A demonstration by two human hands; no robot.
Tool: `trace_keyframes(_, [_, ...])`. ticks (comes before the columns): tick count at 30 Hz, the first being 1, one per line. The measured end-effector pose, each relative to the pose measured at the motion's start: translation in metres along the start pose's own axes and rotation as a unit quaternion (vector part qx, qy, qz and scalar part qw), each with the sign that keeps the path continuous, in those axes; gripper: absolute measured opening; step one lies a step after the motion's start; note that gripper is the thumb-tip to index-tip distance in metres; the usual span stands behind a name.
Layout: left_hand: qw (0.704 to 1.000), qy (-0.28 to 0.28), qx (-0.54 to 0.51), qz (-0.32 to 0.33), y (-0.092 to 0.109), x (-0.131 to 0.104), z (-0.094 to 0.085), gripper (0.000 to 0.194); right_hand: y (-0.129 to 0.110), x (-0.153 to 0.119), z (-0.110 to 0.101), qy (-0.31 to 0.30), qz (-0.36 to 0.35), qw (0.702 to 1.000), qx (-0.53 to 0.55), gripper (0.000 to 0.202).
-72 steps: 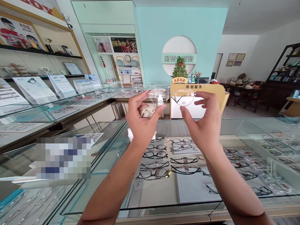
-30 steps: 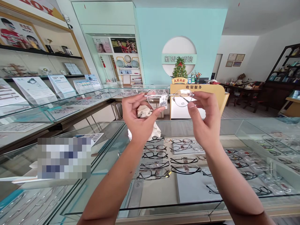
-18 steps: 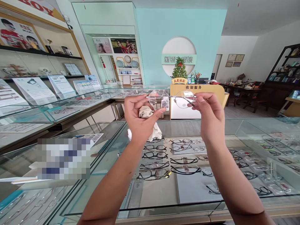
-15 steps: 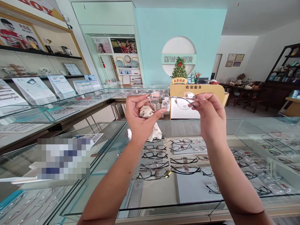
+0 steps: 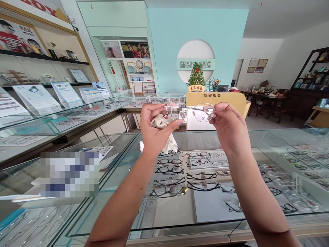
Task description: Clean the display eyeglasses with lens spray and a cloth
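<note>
Shift since the earlier frame: right hand (image 5: pixel 230 128) has brought its thumb up from below one lens to the outer end of the round-rimmed eyeglasses (image 5: pixel 190 107); the eyeglasses sit slightly farther right
Display cards (image 5: pixel 38 99): left side of the frame, leaning in a row on the glass counter
Left hand (image 5: pixel 155 135): centre of the frame; partly closed, fingers curled at one end of the eyeglasses, thumb extended along the lower side of the near lens
Cloth (image 5: pixel 159 121): cream, bunched in the curled fingers of the left hand; white fabric also shows below that hand
Eyeglasses: upright in mid-frame, above the display case, held between both hands; a tag (image 5: pixel 183 116) shows at one lens, by the left thumb
Spectacle frames (image 5: pixel 169 169): lower centre, in rows under the case glass
Right hand, grip: right of centre; thumb and fingertips pinched together on the eyeglasses' outer end
Dark shelving unit (image 5: pixel 315 70): upper right, holding small items
</note>
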State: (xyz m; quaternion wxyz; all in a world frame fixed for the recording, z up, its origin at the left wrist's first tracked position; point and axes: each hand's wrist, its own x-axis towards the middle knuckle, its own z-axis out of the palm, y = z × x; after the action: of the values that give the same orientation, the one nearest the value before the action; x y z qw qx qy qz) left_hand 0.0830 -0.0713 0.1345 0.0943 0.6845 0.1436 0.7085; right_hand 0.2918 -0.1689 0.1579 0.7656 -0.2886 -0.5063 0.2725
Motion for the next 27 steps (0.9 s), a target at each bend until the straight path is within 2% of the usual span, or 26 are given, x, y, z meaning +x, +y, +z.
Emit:
trace_keyframes(3, [1.000, -0.012, -0.012, -0.008, 0.004, 0.002, -0.003, 0.068, -0.001, 0.006, -0.007, -0.029, 0.016, 0.999, -0.026, 0.012])
trace_keyframes(7, [0.993, -0.105, -0.041, -0.025, 0.015, 0.007, -0.009, 0.066, -0.009, 0.009, -0.019, -0.071, 0.007, 0.994, -0.078, 0.014])
trace_keyframes(10, [0.983, -0.167, -0.050, -0.057, 0.023, 0.009, -0.014, 0.069, -0.017, 0.007, -0.023, -0.161, 0.018, 0.979, -0.122, 0.011])
trace_keyframes(12, [0.979, -0.183, -0.052, -0.075, 0.026, 0.009, -0.016, 0.072, -0.020, 0.006, -0.023, -0.226, 0.037, 0.964, -0.134, 0.012])
trace_keyframes(14, [0.976, -0.193, -0.060, -0.077, 0.027, 0.009, -0.017, 0.073, -0.020, 0.005, -0.021, -0.263, 0.057, 0.954, -0.131, 0.013])
trace_keyframes(21, [0.975, -0.213, -0.040, -0.041, 0.026, 0.011, -0.019, 0.066, -0.014, 0.005, -0.019, -0.282, 0.077, 0.947, -0.132, 0.012])
trace_keyframes(27, [0.973, -0.226, 0.031, -0.025, 0.029, 0.012, -0.022, 0.057, -0.011, 0.004, -0.017, -0.247, 0.030, 0.951, -0.183, 0.010])
